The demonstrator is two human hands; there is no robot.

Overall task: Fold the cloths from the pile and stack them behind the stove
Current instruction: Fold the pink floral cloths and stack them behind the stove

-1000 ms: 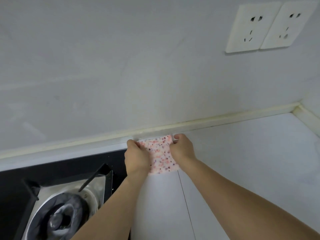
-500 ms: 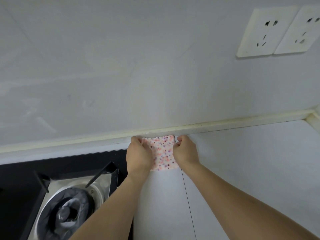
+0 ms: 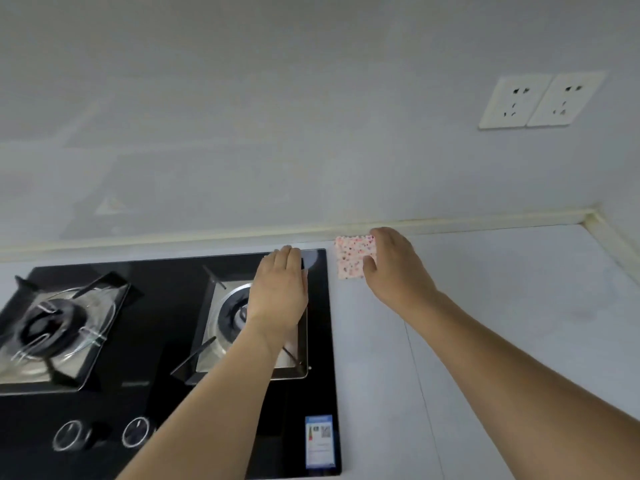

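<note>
A blue-edged sticker point(image 3: 320, 441) sits at the front right corner of the black gas stove point(image 3: 166, 403), carrying what looks like a QR code. Its print is too blurred to read.

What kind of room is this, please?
Most likely a home kitchen: a black two-burner gas stove is set into a pale countertop, and double wall sockets sit above it.
</note>
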